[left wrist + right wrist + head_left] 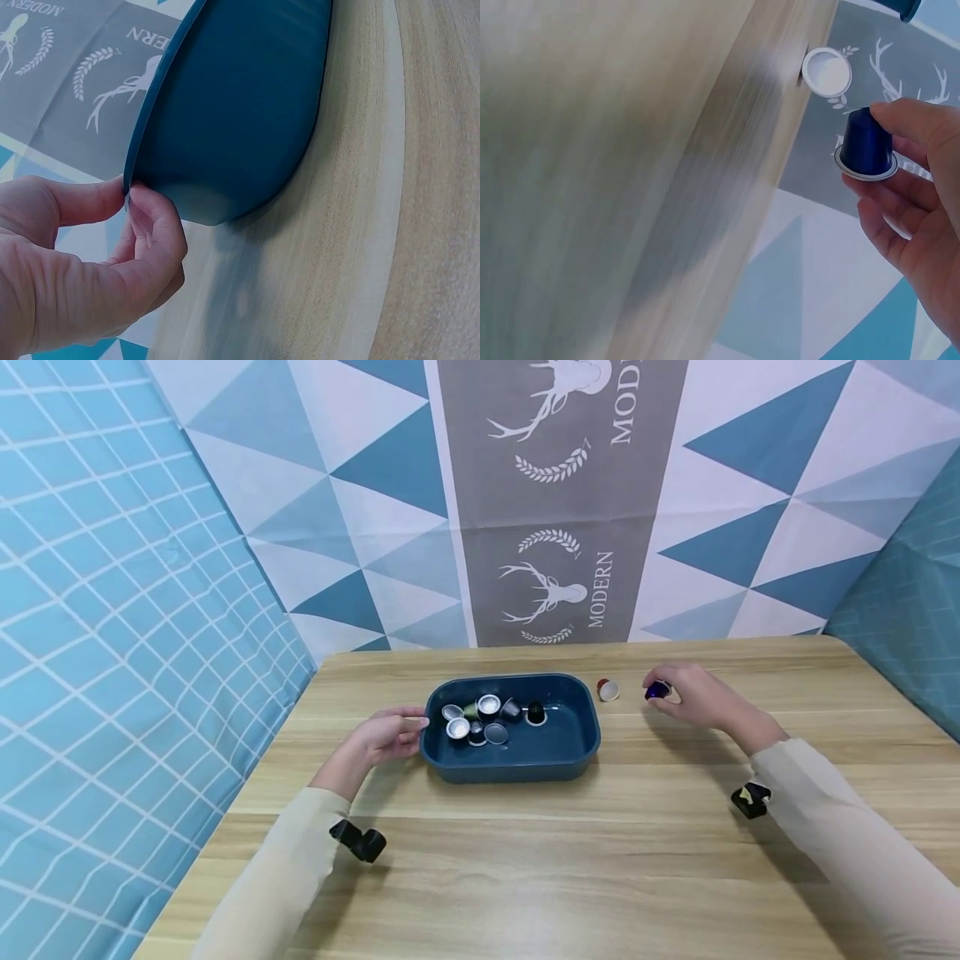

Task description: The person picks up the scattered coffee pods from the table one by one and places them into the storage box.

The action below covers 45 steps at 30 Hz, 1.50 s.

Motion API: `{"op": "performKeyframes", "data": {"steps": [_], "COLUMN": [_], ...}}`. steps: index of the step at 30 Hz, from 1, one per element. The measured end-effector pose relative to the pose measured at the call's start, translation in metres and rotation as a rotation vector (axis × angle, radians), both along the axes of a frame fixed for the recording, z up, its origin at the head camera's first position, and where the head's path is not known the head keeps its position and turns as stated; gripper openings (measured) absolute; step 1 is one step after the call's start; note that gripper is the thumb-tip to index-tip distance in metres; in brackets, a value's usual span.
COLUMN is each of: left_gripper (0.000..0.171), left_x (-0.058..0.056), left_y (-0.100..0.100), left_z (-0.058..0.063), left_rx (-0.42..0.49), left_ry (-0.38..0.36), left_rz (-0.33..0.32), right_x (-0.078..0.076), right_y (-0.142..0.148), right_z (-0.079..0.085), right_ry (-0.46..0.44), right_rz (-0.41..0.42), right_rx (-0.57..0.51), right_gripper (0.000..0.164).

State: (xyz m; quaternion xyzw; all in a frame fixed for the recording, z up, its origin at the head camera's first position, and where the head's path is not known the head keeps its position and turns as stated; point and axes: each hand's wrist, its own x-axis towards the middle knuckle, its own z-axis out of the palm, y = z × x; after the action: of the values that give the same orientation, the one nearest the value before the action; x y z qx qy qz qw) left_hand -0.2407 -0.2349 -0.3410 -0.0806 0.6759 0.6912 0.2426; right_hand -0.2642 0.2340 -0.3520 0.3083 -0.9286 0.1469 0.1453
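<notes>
A dark blue coffee capsule (867,144) with a silver rim is pinched between the thumb and fingers of my right hand (693,695), to the right of the bin. With thumb and fingertips, my left hand (97,262) grips the left rim of a teal plastic bin (517,772). Inside the bin, several coffee capsules (489,705) lie jumbled toward the left, some showing silver lids, and a black capsule (536,712) sits nearer the middle. Between the bin and my right hand, a red capsule (608,691) rests on its side with its pale lid facing me.
The bin stands on a wooden table (495,877) whose far edge meets a patterned cloth backdrop (555,510). A blue grid-patterned cloth (112,610) hangs along the left side. Each sleeve carries a black wrist camera (358,842).
</notes>
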Motion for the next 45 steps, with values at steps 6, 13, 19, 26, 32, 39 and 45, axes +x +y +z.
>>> {"op": "performKeyframes", "data": {"steps": [6, 13, 19, 26, 32, 39, 45], "left_gripper": [0.032, 0.036, 0.039, 0.039, 0.039, 0.041, 0.037], "left_x": [0.000, -0.001, -0.004, -0.003, -0.002, -0.003, -0.004], "left_y": [0.001, 0.001, 0.001, 0.000, 0.000, 0.000, 0.000], "left_z": [0.001, 0.002, 0.002, 0.003, 0.003, 0.001, 0.000], "left_rx": [0.002, -0.011, 0.016, 0.014, 0.011, 0.022, 0.008], "left_ry": [-0.009, -0.016, -0.017, -0.011, -0.024, -0.019, -0.024], "left_rz": [0.013, 0.022, 0.030, 0.029, 0.041, 0.034, 0.022], "right_x": [0.004, 0.010, 0.018, 0.024, 0.029, 0.032, 0.031], "right_y": [-0.005, -0.011, -0.018, -0.029, -0.035, -0.044, -0.051], "right_z": [0.002, 0.007, 0.017, 0.033, 0.047, 0.063, 0.074], "right_ry": [0.047, 0.082, 0.045, 0.014, -0.042, -0.084, -0.100], "right_rz": [0.030, 0.050, 0.048, 0.097, 0.119, 0.144, 0.153], "right_rx": [0.009, 0.024, 0.049, 0.075, 0.101, 0.108, 0.129], "right_gripper": [0.019, 0.021, 0.021, 0.017, 0.016, 0.012, 0.012]}}
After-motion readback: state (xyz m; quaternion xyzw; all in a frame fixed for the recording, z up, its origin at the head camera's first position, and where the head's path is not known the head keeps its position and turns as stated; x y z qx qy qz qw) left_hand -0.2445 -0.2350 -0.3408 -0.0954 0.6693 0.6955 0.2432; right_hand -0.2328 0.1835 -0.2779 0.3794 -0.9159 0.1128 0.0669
